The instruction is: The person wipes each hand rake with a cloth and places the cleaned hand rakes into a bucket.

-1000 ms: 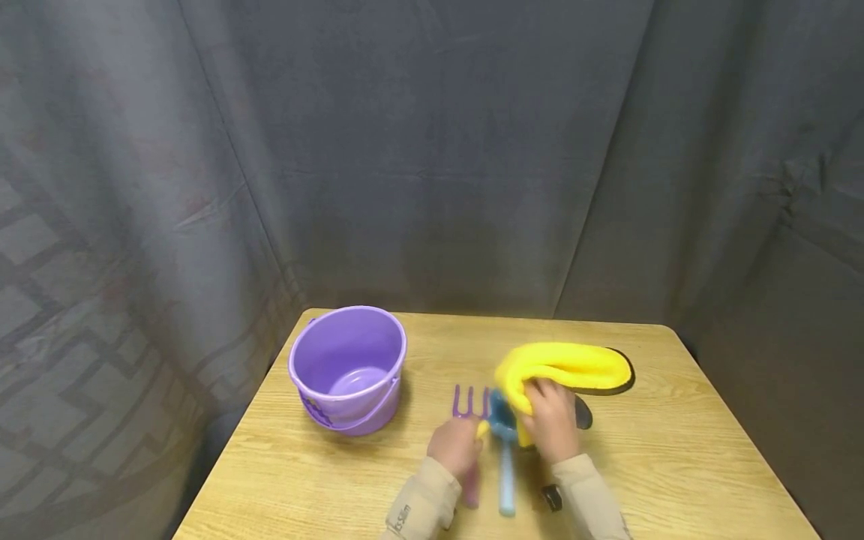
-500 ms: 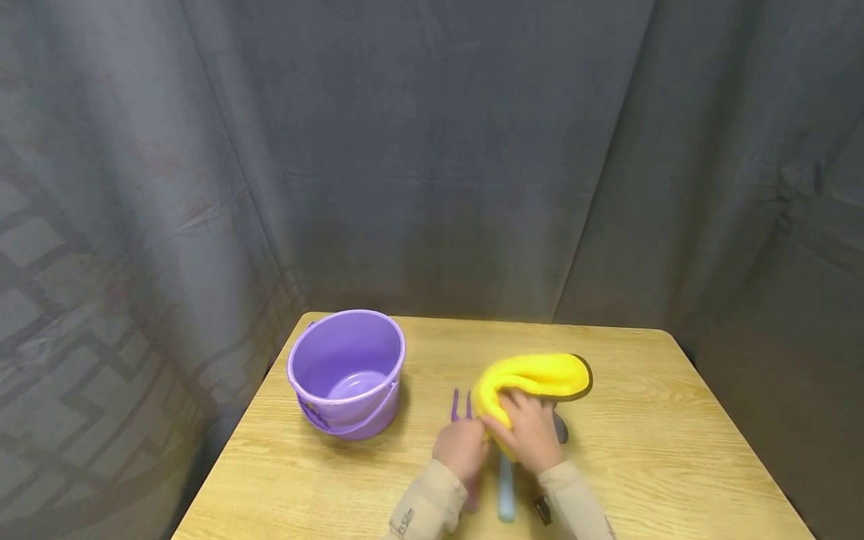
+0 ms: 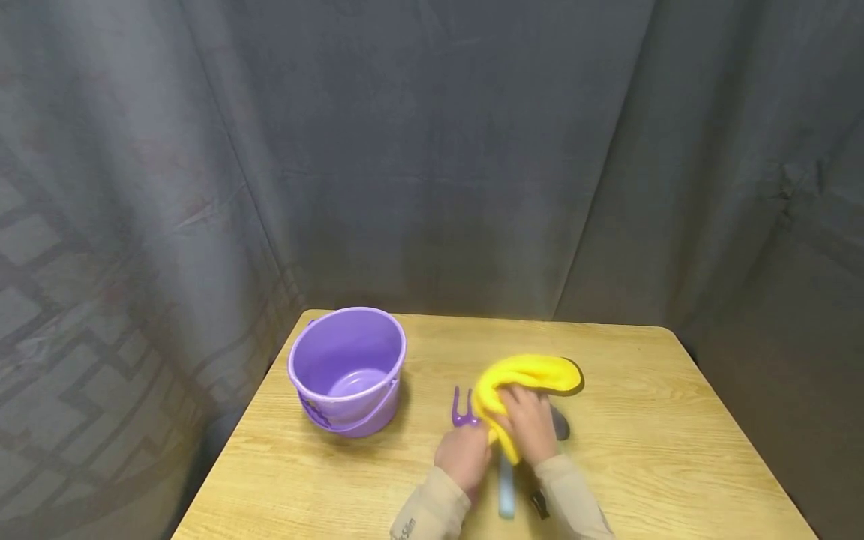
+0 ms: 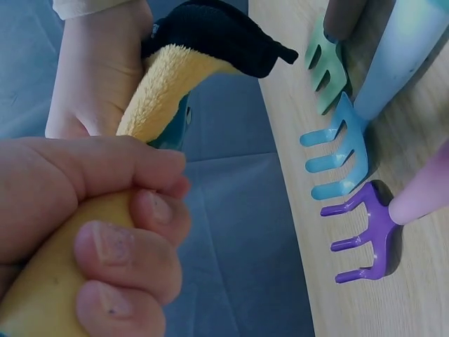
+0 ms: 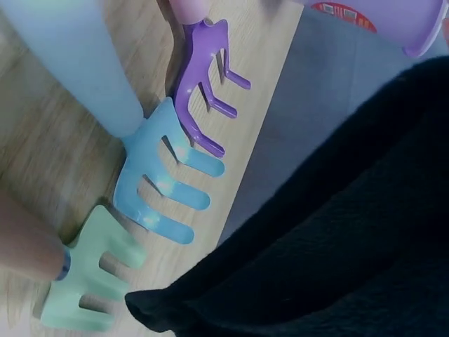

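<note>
My left hand (image 3: pixel 462 457) grips the yellow handle (image 4: pixel 49 274) of a garden tool, its fingers curled round it. Part of the tool's teal head (image 4: pixel 174 128) shows under the cloth; its shape is hidden. The fuzzy yellow cloth (image 3: pixel 533 369), dark on its other side, is bent over that head. My right hand (image 3: pixel 529 424) holds the cloth close beside the left hand; its fingertips are partly hidden. The cloth's black side (image 5: pixel 337 239) fills much of the right wrist view. Below the hands lie a purple hand rake (image 4: pixel 375 232), a blue one (image 4: pixel 354 151) and a green one (image 4: pixel 328 74).
A purple bucket (image 3: pixel 358 409) stands upright at the table's back left, its handle hanging down in front. The wooden table (image 3: pixel 675 435) ends at a grey curtain (image 3: pixel 432 187) behind. The rakes lie side by side, handles toward the person.
My right hand and the cloth have moved left, toward the left hand. The cloth now covers the tool's blue head, which showed one second ago. The left hand has shifted slightly; the bucket stays put.
</note>
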The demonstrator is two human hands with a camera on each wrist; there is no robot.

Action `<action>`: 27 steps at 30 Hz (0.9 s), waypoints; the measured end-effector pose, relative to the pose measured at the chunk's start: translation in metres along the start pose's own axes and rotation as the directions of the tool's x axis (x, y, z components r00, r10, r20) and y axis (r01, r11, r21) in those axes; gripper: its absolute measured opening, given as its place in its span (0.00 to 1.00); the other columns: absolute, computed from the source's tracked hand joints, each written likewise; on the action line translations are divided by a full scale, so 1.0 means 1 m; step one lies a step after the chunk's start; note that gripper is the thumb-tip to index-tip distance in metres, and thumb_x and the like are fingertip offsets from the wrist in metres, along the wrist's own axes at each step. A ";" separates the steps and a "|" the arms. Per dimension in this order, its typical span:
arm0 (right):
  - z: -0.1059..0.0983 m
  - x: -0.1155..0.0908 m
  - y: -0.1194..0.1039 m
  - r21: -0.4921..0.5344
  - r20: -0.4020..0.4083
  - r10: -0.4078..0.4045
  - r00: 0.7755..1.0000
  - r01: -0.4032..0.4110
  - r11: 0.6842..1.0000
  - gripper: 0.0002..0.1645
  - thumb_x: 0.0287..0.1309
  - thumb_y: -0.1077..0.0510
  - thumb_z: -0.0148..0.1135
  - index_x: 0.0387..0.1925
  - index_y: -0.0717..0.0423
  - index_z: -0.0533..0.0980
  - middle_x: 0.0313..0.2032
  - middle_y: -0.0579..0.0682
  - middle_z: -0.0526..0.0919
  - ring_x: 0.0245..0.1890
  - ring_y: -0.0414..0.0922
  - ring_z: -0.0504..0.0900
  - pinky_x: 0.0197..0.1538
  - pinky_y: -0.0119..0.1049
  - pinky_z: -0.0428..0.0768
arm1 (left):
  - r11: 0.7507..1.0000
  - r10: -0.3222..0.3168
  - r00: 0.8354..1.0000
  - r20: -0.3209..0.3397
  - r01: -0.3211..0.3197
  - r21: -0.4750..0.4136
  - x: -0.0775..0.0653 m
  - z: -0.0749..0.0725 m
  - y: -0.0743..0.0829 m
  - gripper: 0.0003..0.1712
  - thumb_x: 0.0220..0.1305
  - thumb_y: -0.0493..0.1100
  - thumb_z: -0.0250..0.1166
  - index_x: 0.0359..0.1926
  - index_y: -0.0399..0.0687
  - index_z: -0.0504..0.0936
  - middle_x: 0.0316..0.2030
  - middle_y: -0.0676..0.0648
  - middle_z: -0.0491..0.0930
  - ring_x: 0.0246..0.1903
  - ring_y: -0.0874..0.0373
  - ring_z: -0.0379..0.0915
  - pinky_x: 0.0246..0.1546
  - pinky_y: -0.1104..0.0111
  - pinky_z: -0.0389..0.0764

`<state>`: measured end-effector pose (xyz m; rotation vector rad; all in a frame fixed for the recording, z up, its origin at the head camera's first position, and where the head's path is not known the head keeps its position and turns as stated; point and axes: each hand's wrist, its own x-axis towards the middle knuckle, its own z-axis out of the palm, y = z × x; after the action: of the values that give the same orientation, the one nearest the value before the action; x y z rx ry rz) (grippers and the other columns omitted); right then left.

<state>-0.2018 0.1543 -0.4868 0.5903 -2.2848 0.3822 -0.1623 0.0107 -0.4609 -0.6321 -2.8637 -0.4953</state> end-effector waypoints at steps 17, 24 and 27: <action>0.005 0.002 0.027 -0.120 -0.211 0.019 0.977 -0.045 0.992 0.35 0.60 0.36 0.36 0.29 0.62 0.73 0.23 0.55 0.70 0.15 0.52 0.68 0.17 0.45 0.64 | 1.000 0.005 0.999 0.054 -0.006 0.026 -0.005 0.000 0.010 0.08 0.50 0.43 0.65 0.23 0.46 0.75 0.13 0.54 0.69 0.10 0.64 0.63 0.11 0.75 0.64; 0.006 0.002 0.030 -0.085 -0.294 0.091 0.951 -0.121 0.989 0.33 0.57 0.37 0.42 0.30 0.65 0.72 0.23 0.58 0.70 0.16 0.57 0.68 0.15 0.47 0.64 | 0.998 0.036 0.998 0.044 -0.038 0.046 -0.005 -0.002 0.012 0.06 0.51 0.41 0.64 0.22 0.47 0.76 0.12 0.54 0.69 0.10 0.65 0.61 0.11 0.76 0.63; 0.006 0.002 0.030 -0.044 -0.289 0.159 0.944 -0.179 0.983 0.28 0.51 0.41 0.54 0.33 0.66 0.73 0.24 0.59 0.70 0.19 0.58 0.68 0.15 0.47 0.65 | 0.997 0.040 0.999 0.036 -0.043 0.059 -0.005 -0.002 0.012 0.07 0.50 0.42 0.65 0.22 0.46 0.75 0.12 0.54 0.68 0.10 0.64 0.62 0.11 0.76 0.63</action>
<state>-0.2216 0.1768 -0.4924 0.2828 -2.0657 0.4382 -0.1526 0.0181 -0.4571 -0.6951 -2.8796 -0.3940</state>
